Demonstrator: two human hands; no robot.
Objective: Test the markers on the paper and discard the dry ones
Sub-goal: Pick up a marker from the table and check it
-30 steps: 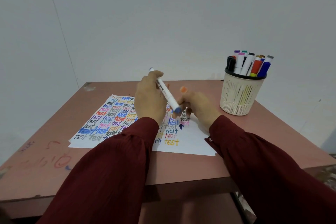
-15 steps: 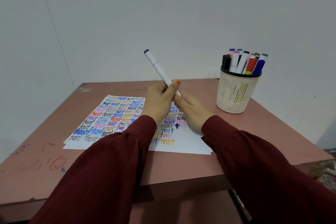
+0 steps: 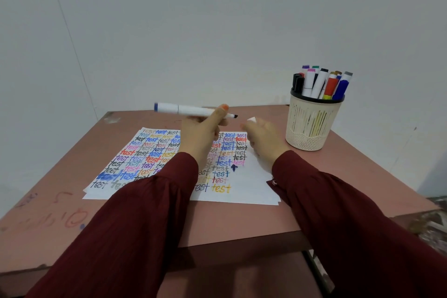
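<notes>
- Marker (image 3: pixel 188 110), white-barrelled with a blue end on the left and a dark bare tip pointing right, is held roughly level in the air, raised off the counter (image 3: pixel 362 189) above the far edge of the paper.
- Left grip (image 3: pixel 200 135) grasps the marker near its tip end. The fingers are curled under the barrel and the thumb, its nail painted orange, is pressed against the near side. A dark red sleeve covers the arm.
- Paper (image 3: pixel 251 190), a small stack of white sheets, lies flat in the middle of the counter beneath both grips. The top sheet is filled with rows of the word "test" in many colours, with a dark blue blot towards the right and bare white along the right edge.
- Right grip (image 3: pixel 266 139), just right of the marker's tip and apart from it, is curled round a small white cap (image 3: pixel 251 119) that pokes out at the top of the fingers. It hovers over the paper's far right corner.
- Holder (image 3: pixel 312 126), a cream mesh cup with a black rim, stands near the counter's far right corner, packed with upright spare markers (image 3: pixel 321 82) in several colours.
</notes>
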